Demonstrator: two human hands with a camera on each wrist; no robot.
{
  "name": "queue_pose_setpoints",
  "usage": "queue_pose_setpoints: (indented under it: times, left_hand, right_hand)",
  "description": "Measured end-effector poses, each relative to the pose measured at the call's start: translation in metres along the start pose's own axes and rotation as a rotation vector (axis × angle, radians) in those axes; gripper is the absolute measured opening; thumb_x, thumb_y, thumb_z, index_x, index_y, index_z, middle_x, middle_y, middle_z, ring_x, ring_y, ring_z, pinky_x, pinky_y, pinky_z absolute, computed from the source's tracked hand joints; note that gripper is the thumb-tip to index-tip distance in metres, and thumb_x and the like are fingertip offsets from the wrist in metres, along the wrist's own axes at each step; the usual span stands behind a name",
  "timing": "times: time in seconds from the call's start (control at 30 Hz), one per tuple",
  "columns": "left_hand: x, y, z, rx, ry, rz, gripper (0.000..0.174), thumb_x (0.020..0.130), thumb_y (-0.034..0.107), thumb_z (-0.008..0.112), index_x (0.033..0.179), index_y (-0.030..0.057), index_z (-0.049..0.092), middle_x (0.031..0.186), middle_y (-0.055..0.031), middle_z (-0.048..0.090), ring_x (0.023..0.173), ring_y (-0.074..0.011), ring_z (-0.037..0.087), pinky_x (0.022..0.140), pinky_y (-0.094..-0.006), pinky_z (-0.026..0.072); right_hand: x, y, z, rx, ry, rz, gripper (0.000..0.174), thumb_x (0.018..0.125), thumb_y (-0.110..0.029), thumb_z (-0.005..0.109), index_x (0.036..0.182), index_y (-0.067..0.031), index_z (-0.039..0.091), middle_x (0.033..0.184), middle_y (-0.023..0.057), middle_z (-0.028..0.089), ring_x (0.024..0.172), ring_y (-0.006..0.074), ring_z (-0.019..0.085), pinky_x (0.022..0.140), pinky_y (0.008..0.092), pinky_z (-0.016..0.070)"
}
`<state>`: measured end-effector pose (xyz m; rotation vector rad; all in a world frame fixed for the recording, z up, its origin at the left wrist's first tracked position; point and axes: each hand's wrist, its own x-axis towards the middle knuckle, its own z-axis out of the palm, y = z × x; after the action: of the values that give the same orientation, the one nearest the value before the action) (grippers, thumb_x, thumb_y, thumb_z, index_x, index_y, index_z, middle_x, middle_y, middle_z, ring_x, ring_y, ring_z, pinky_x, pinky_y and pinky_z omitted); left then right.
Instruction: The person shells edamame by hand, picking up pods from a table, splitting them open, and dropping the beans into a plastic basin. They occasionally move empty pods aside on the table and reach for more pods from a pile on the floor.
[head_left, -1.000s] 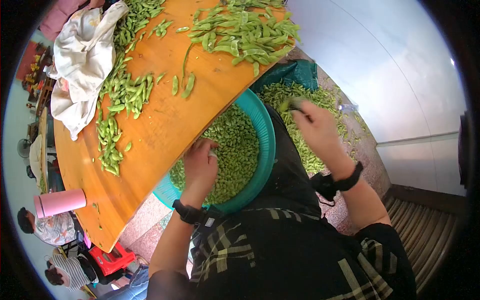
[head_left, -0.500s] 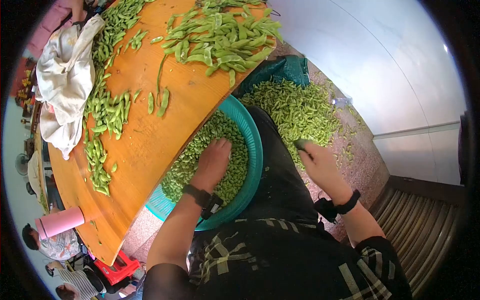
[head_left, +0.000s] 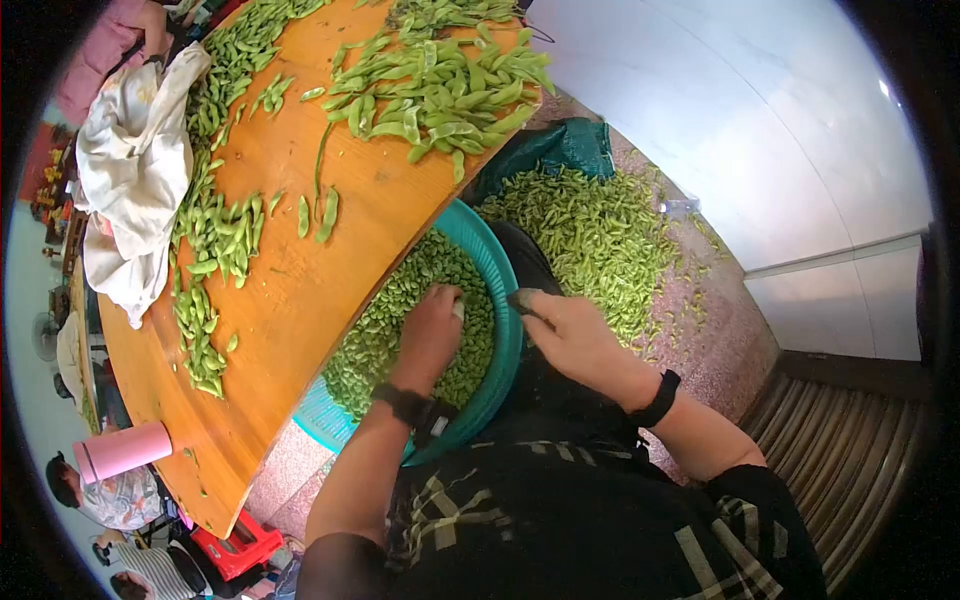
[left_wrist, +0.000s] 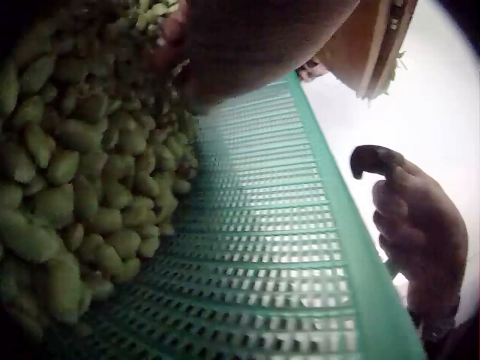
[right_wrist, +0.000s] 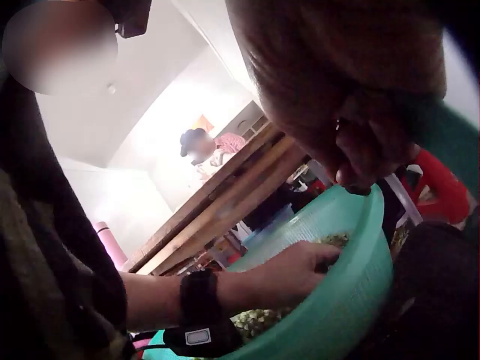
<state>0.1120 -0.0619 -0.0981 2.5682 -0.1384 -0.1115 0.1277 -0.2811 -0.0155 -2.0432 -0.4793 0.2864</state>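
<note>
My left hand (head_left: 432,335) reaches down into a green plastic basket (head_left: 505,310), over a heap of shelled green beans (head_left: 385,330). A whitish band shows on one of its fingers; the fingertips are hidden among the beans, and I cannot tell whether they hold anything. My right hand (head_left: 580,340) is just outside the basket's right rim, its fingers curled in and its thumb pointing towards the basket. Something dark covers the thumb tip (left_wrist: 375,159), seen in the left wrist view. No pod shows in the right hand's grip.
Green bean pods (head_left: 440,95) lie heaped on the wooden table (head_left: 290,310), beside a white cloth (head_left: 135,180) and a pink tumbler (head_left: 122,451). Many pods (head_left: 590,250) cover the floor to the right, near a green sack (head_left: 560,150). Other people sit beyond the table.
The right hand has come from over the floor pile of pods to the basket's rim; green matter seen at its fingers earlier no longer shows. The left hand moved deeper over the beans.
</note>
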Motion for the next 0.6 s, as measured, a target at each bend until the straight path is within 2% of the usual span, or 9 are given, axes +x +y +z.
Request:
queue_pose_setpoints:
  times: [0.03,0.07,0.1,0.17,0.2,0.23,0.3,0.43,0.6]
  left_hand:
    - [-0.003,0.011,-0.01,-0.177,0.053,-0.034,0.018,0.086,0.009,0.059,0.102,0.0011,0.059,0.108,-0.0159,0.061,0.088,-0.0349,0.061,0.077,-0.0416,0.0503]
    - [-0.011,0.024,-0.024,-0.344,-0.042,-0.161,0.023,0.087,0.005,0.057,0.109,-0.0005,0.059,0.112,-0.0142,0.062,0.084,-0.0273,0.065,0.074,-0.0352,0.0536]
    - [-0.018,0.035,-0.032,-0.342,-0.042,-0.16,0.023,0.087,0.005,0.057,0.109,-0.0005,0.059,0.112,-0.0142,0.062,0.084,-0.0273,0.065,0.074,-0.0352,0.0536]
    - [-0.031,0.05,-0.043,-0.916,0.018,-0.38,0.025,0.085,0.006,0.061,0.11,0.0031,0.06,0.098,-0.011,0.065,0.077,-0.0213,0.066,0.071,-0.0334,0.0529]
    - [-0.036,0.055,-0.049,-1.0,0.05,-0.432,0.03,0.084,0.003,0.063,0.114,0.0032,0.061,0.097,-0.0094,0.064,0.079,-0.02,0.066,0.071,-0.0309,0.0527]
    - [-0.041,0.057,-0.051,-0.998,0.059,-0.434,0.03,0.084,0.003,0.063,0.114,0.0032,0.061,0.097,-0.0094,0.064,0.079,-0.02,0.066,0.071,-0.0309,0.0527]
    - [-0.048,0.06,-0.053,-0.591,0.179,-0.148,0.031,0.084,0.003,0.063,0.115,0.0044,0.063,0.098,-0.0098,0.064,0.079,-0.0197,0.066,0.071,-0.0295,0.0529]
    - [-0.055,0.06,-0.048,-0.482,0.221,-0.16,0.031,0.082,0.004,0.066,0.113,0.0041,0.064,0.093,-0.012,0.068,0.078,-0.0192,0.066,0.07,-0.0299,0.0529]
    - [-0.061,0.064,-0.039,-0.293,0.196,-0.1,0.033,0.085,0.009,0.059,0.118,0.0042,0.058,0.095,-0.0235,0.065,0.087,-0.0394,0.064,0.073,-0.0418,0.0531]
  right_hand:
    - [0.001,-0.002,0.002,0.02,-0.016,0.027,0.014,0.087,-0.012,0.055,0.094,-0.0002,0.06,0.069,0.0188,0.059,0.062,0.0331,0.06,0.058,0.0387,0.0461]
    - [0.003,-0.002,0.005,0.021,-0.014,0.028,0.014,0.087,-0.012,0.055,0.094,-0.0002,0.06,0.069,0.0188,0.059,0.062,0.0331,0.06,0.058,0.0387,0.0461]
    - [0.006,-0.001,0.008,0.118,-0.083,0.101,0.015,0.087,-0.012,0.055,0.092,0.0003,0.06,0.067,0.0177,0.059,0.06,0.0311,0.06,0.057,0.0388,0.0463]
    - [0.01,-0.008,0.015,0.22,-0.157,0.165,0.016,0.087,-0.013,0.054,0.091,0.0009,0.06,0.066,0.0167,0.06,0.059,0.029,0.06,0.057,0.0389,0.0465]
    - [0.011,-0.017,0.016,0.292,-0.184,0.224,0.016,0.087,-0.013,0.055,0.088,0.0014,0.06,0.064,0.0132,0.059,0.058,0.023,0.058,0.056,0.0358,0.0451]
    - [0.011,-0.023,0.018,0.362,-0.213,0.282,0.016,0.087,-0.014,0.055,0.085,0.0019,0.06,0.062,0.0097,0.057,0.056,0.0171,0.055,0.054,0.0326,0.0437]
    - [0.009,-0.028,0.023,0.378,-0.234,0.285,0.017,0.087,-0.014,0.056,0.084,0.002,0.059,0.061,0.0078,0.057,0.055,0.0147,0.052,0.053,0.0312,0.0428]
    - [0.005,-0.033,0.026,0.323,-0.247,0.269,0.016,0.087,-0.014,0.056,0.083,0.0016,0.059,0.062,0.0089,0.057,0.056,0.0152,0.053,0.054,0.0311,0.0435]
    - [0.0,-0.031,0.03,0.257,-0.21,0.227,0.016,0.087,-0.014,0.057,0.091,0.0008,0.063,0.065,0.0086,0.06,0.058,0.014,0.057,0.054,0.0302,0.0446]
